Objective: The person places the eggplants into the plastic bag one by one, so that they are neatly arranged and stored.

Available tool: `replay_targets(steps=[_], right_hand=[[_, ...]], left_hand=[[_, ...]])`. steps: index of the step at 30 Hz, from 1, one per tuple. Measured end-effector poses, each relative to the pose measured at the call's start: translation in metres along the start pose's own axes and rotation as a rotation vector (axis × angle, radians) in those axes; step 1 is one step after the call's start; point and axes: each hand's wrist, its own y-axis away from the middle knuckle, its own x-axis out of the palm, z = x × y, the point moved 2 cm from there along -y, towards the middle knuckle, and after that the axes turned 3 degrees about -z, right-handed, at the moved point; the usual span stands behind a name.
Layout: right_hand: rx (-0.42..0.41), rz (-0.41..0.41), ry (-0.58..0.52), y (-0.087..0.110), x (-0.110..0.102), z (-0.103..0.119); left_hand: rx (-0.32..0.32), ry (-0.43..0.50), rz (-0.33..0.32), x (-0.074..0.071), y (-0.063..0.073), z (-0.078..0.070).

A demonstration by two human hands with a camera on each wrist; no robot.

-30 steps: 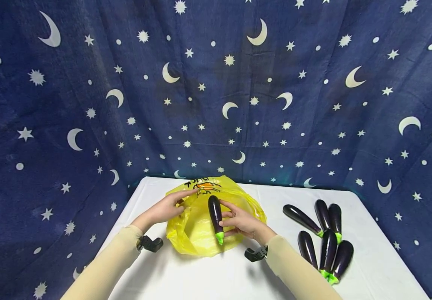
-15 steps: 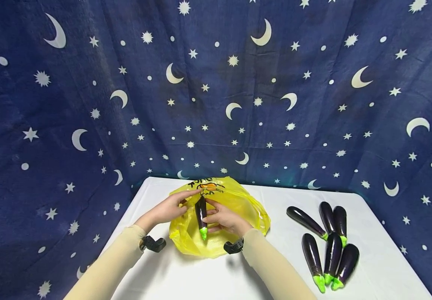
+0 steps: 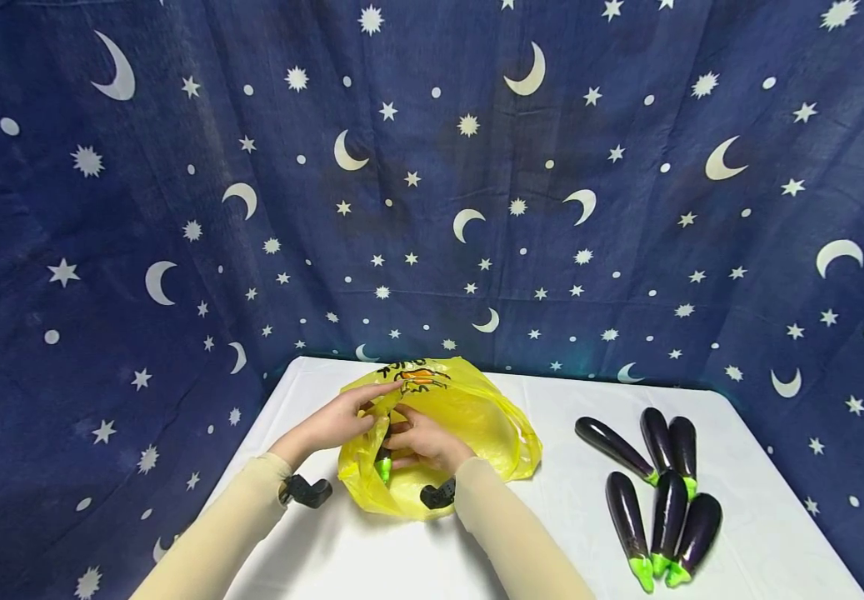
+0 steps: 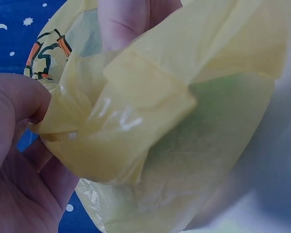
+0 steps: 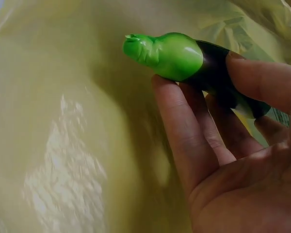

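Note:
A yellow plastic bag (image 3: 487,417) lies on the table with its mouth spread toward me. My left hand (image 3: 340,419) pinches the left edge of that mouth between thumb and fingers; the left wrist view shows the bunched film of the bag (image 4: 121,114) there. Inside the opening, my right hand (image 3: 426,440) holds a dark purple eggplant (image 3: 383,468) with a bright green stem end. The thumb lies on one side of the eggplant (image 5: 179,56) and the fingers support the other, stem end sticking out. In the head view most of the eggplant is hidden by the right hand and bag film.
Several more eggplants (image 3: 669,508) lie in a loose group on the right side of the white table (image 3: 551,517). Behind the table hangs a dark blue cloth (image 3: 432,183) with moons and stars. A black wrist camera (image 3: 439,494) sits beneath the right wrist.
My right hand has carried the eggplant leftward and deeper into the bag's mouth, toward the left hand. The left hand keeps its grip on the bag edge.

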Motion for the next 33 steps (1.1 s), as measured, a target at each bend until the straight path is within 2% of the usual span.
replay_targets(steps=[7, 14, 25, 33], right_hand=[[0.008, -0.008, 0.004, -0.006, 0.010, -0.004], [0.058, -0.039, 0.050, -0.010, 0.012, -0.008], [0.032, -0.085, 0.086, -0.014, 0.012, -0.009], [0.034, -0.089, 0.079, -0.014, 0.011, -0.009]], left_hand=[[0.015, 0.010, -0.003, 0.000, 0.001, 0.000], [-0.018, 0.004, 0.007, -0.002, 0.003, 0.000], [-0.056, 0.007, 0.012, -0.004, 0.006, -0.001], [-0.057, -0.003, 0.008, -0.005, 0.008, 0.000]])
